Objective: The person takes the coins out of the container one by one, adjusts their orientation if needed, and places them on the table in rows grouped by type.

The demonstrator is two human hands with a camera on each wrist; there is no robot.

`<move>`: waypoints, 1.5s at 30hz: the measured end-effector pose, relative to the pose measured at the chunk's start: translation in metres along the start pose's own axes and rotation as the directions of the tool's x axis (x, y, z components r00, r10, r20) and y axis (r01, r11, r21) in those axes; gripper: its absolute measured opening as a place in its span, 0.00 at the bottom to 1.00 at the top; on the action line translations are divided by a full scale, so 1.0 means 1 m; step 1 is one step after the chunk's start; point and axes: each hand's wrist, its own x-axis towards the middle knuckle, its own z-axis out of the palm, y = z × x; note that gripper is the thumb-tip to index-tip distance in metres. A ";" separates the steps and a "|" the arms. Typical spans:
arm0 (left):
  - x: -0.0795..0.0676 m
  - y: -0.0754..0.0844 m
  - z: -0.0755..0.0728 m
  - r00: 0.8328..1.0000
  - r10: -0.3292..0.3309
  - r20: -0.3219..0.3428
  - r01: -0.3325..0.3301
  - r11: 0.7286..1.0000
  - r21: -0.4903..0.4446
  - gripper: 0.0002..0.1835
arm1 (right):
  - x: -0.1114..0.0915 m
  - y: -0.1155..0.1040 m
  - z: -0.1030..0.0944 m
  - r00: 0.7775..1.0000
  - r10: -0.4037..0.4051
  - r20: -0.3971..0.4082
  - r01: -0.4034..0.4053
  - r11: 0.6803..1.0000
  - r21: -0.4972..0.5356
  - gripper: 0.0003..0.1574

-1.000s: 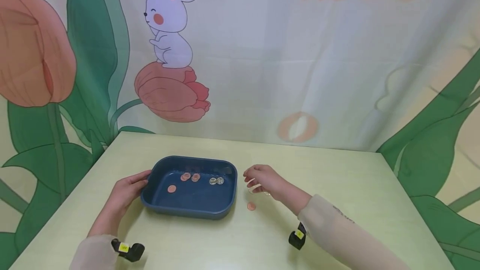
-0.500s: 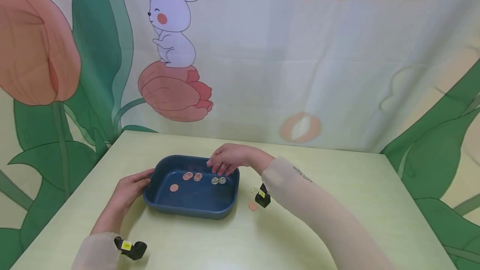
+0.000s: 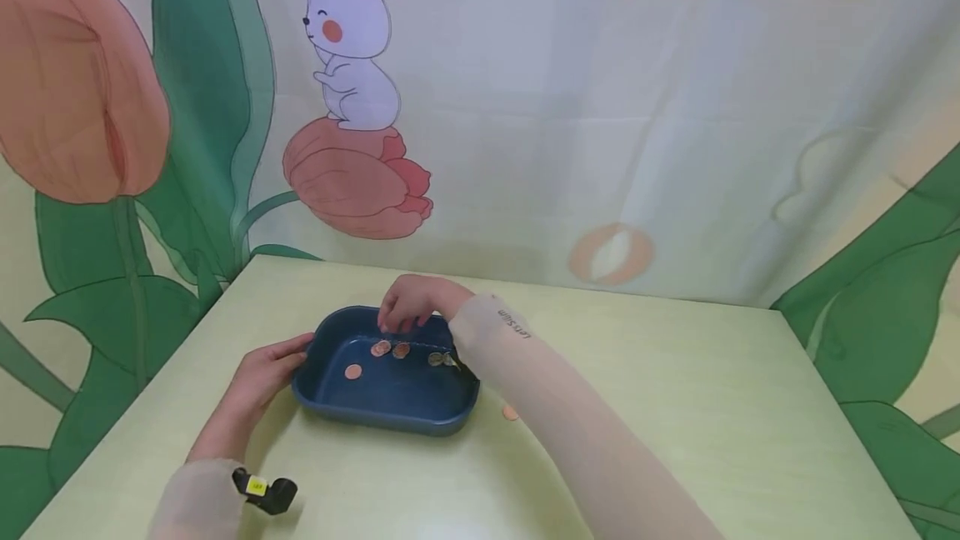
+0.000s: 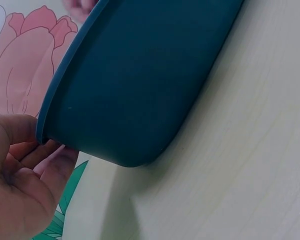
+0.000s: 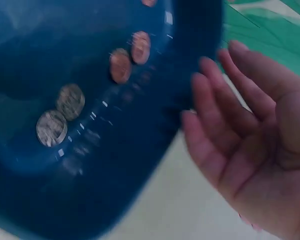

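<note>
A dark blue rectangular tray (image 3: 408, 400) stands on the table. My left hand (image 3: 262, 375) grips its left rim, thumb and fingers round the edge in the left wrist view. Inside lie copper coins (image 3: 401, 350) towards the back, another copper coin (image 3: 353, 372) further left, and two silver coins (image 5: 52, 128) at the right. My right hand (image 3: 411, 303) hangs over the tray's far rim, above the copper coins. Its fingers (image 5: 205, 130) are bent, with thumb tip close to the index fingertip; I cannot tell whether a coin is between them.
On the pale table (image 3: 637, 407) a copper coin (image 3: 510, 412) lies right of the tray, beside the right sleeve (image 3: 555, 390). The sleeve crosses the tray's right back corner. A printed curtain (image 3: 525, 148) hangs behind the table.
My right hand has moved left from beside the tray, over its right side, to above its far rim. The left hand keeps its grip. The silvery coin right of the tray is now hidden.
</note>
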 end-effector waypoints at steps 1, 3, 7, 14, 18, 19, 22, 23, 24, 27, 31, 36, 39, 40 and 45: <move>-0.001 -0.001 -0.002 1.000 0.001 -0.002 -0.001 1.000 0.011 0.25 | 0.006 -0.003 0.005 0.999 -0.019 -0.029 0.018 0.999 -0.028 0.17; -0.004 -0.002 -0.006 1.000 -0.002 -0.008 0.002 1.000 0.026 0.25 | 0.018 -0.008 0.016 0.996 -0.056 -0.076 0.051 0.997 -0.066 0.14; -0.005 -0.004 -0.008 1.000 0.012 0.005 -0.012 1.000 -0.003 0.26 | 0.032 -0.012 0.033 0.996 -0.048 -0.076 0.050 0.998 0.025 0.14; 0.000 -0.002 0.002 1.000 0.024 0.001 -0.024 0.999 -0.038 0.25 | 0.037 -0.006 0.050 0.997 0.069 -0.034 -0.062 0.985 0.159 0.14; 0.000 -0.002 0.004 1.000 0.019 -0.010 -0.019 1.000 -0.009 0.25 | 0.040 -0.005 0.058 0.997 0.069 -0.032 -0.065 0.989 0.130 0.15; 0.000 -0.002 0.004 1.000 0.018 -0.011 -0.018 1.000 -0.004 0.25 | 0.042 -0.005 0.060 0.998 0.065 -0.027 -0.061 0.991 0.121 0.15; -0.001 -0.002 0.004 1.000 0.017 -0.010 -0.017 1.000 0.005 0.24 | 0.045 -0.006 0.066 0.999 0.045 -0.015 -0.044 0.997 0.069 0.17; -0.001 -0.002 0.004 1.000 0.016 -0.008 -0.016 1.000 0.004 0.24 | 0.046 -0.006 0.068 0.999 0.037 -0.013 -0.036 0.998 0.049 0.17; -0.001 -0.002 0.004 1.000 0.018 -0.007 -0.018 1.000 0.002 0.24 | 0.047 -0.006 0.069 0.999 0.033 -0.012 -0.033 0.999 0.023 0.17; -0.001 -0.002 0.003 1.000 0.017 -0.009 -0.017 1.000 0.002 0.24 | 0.050 -0.008 0.072 1.000 0.015 -0.023 -0.016 0.999 -0.041 0.17; 0.000 0.000 0.003 1.000 0.019 -0.020 -0.019 1.000 0.006 0.24 | 0.054 -0.008 0.074 0.999 -0.016 -0.046 0.011 0.994 -0.108 0.16; 0.000 0.001 0.004 1.000 0.012 -0.017 -0.012 1.000 0.000 0.25 | 0.058 -0.006 0.077 0.997 -0.044 -0.059 0.033 0.984 -0.173 0.13; -0.001 0.000 0.005 1.000 0.004 -0.017 -0.004 1.000 -0.003 0.25 | 0.061 -0.005 0.078 0.996 -0.059 -0.073 0.043 0.978 -0.204 0.12; -0.001 0.000 0.004 1.000 0.002 -0.018 -0.002 1.000 0.000 0.25 | 0.061 -0.006 0.078 0.995 -0.063 -0.080 0.045 0.976 -0.212 0.11; -0.001 0.000 0.003 1.000 -0.011 -0.021 0.011 1.000 0.001 0.25 | 0.063 -0.006 0.078 0.991 -0.080 -0.109 0.054 0.972 -0.228 0.08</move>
